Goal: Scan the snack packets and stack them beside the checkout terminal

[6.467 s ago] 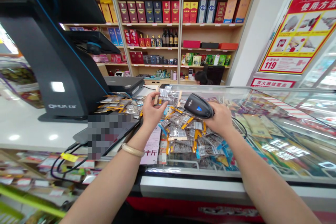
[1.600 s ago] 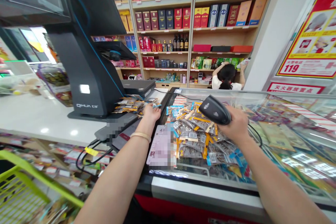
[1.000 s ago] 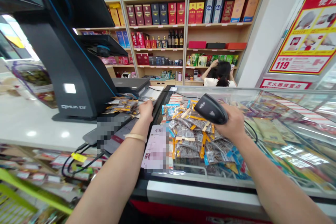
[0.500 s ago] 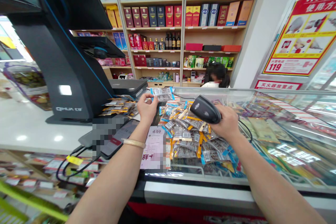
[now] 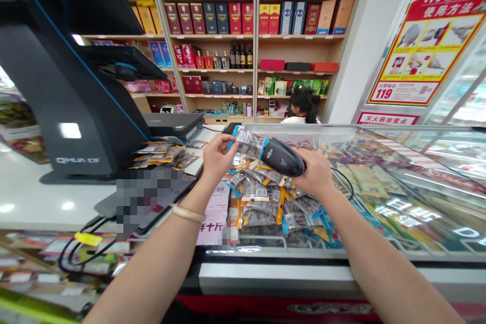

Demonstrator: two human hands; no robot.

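Between thumb and fingers, my left hand (image 5: pixel 219 156) pinches the blue-edged end of a small clear snack packet (image 5: pixel 250 143). A black barcode scanner (image 5: pixel 283 157) is gripped in my right hand (image 5: pixel 314 172), its head at the packet's right end; whether they touch I cannot tell. Below both hands lies a heap of similar snack packets (image 5: pixel 261 207) with orange or blue ends, on the glass-topped case (image 5: pixel 383 149). A smaller pile of packets (image 5: pixel 163 154) lies left of my left hand, beside the register.
A black register stand (image 5: pixel 76 111) rises at the left. Near my left forearm are a phone (image 5: pixel 167 205), cables (image 5: pixel 72 253) and a pink printed sheet (image 5: pixel 212 217). A person (image 5: pixel 301 106) is beyond the case, before shelves of boxes and bottles (image 5: pixel 212 20).
My left hand has brought the packet right and slightly down on screen, close to the scanner head. The scanner has shifted a little left. The whole view has turned slightly right.
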